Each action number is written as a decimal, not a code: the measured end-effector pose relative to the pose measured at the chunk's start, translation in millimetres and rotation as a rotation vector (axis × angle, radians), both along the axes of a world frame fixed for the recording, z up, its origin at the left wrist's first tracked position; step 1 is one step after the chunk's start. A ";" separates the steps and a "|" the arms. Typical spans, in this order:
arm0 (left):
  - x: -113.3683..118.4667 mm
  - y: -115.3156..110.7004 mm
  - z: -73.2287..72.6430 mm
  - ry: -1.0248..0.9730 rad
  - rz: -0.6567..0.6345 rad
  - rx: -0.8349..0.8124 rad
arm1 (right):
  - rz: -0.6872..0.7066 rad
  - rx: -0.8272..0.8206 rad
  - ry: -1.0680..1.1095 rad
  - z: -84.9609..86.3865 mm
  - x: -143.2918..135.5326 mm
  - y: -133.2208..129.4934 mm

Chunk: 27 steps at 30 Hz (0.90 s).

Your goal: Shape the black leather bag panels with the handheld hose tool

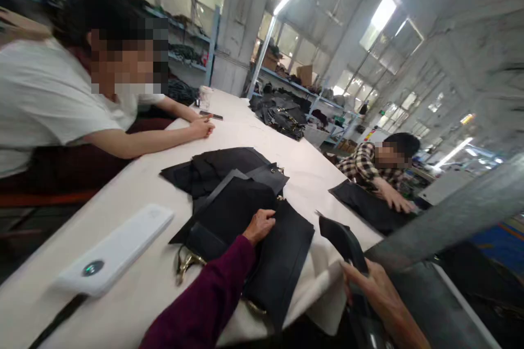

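My left hand (261, 227), in a purple sleeve, is on a pile of flat black leather-like pieces (233, 212). Its fingers are curled closed at the edge of the upper piece. Gold-coloured metal fittings (189, 265) stick out from the near side of the pile. At the table's right edge my right hand (374, 282) is closed around a long, bent black piece (346, 240). Its upper end curves toward the table, and its lower part hangs past the edge, where its shape is hard to make out.
A white device (118, 248) with a black cord lies at the left of the cream-covered table (315, 169). One person (61, 103) leans on the left side, near a phone (211, 115). Another person's hand (395, 196) rests on black material. A grey metal post (454, 218) slants at right.
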<state>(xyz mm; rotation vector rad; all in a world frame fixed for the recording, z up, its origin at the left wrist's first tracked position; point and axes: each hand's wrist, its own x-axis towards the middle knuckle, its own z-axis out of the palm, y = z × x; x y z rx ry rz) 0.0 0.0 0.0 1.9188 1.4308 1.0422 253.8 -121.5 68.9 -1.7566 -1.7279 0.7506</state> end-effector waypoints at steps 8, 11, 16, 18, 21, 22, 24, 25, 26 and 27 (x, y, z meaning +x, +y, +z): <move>-10.0 -64.6 -11.6 0.097 0.098 0.057 | 0.102 0.013 -0.012 15.5 -21.6 -60.5; -14.4 -92.1 -17.9 0.247 0.171 0.102 | 0.192 -0.003 0.028 15.1 -34.4 -72.5; -10.9 -96.7 -19.8 0.249 0.185 -0.001 | 0.308 -0.079 0.127 2.6 -53.8 -66.6; -11.1 -94.3 -18.7 0.224 0.185 -0.013 | 0.344 -0.085 0.143 -3.8 -60.0 -57.6; -15.3 -92.8 -15.5 0.167 0.166 -0.003 | 0.351 -0.081 0.157 -9.4 -68.1 -45.4; -17.2 -92.2 -13.7 0.133 0.139 -0.010 | 0.350 -0.080 0.161 -10.2 -70.2 -42.6; -21.0 -90.0 -9.6 0.027 0.020 -0.051 | 0.350 -0.086 0.174 -11.4 -73.0 -38.8; -22.6 -88.3 -7.5 -0.046 -0.064 -0.083 | 0.352 -0.090 0.183 -12.1 -73.6 -37.7; -23.9 -86.2 -5.8 -0.133 -0.154 -0.117 | 0.356 -0.093 0.190 -13.1 -73.7 -36.9; -25.0 -84.1 -4.6 -0.231 -0.236 -0.150 | 0.359 -0.092 0.198 -14.3 -73.6 -36.2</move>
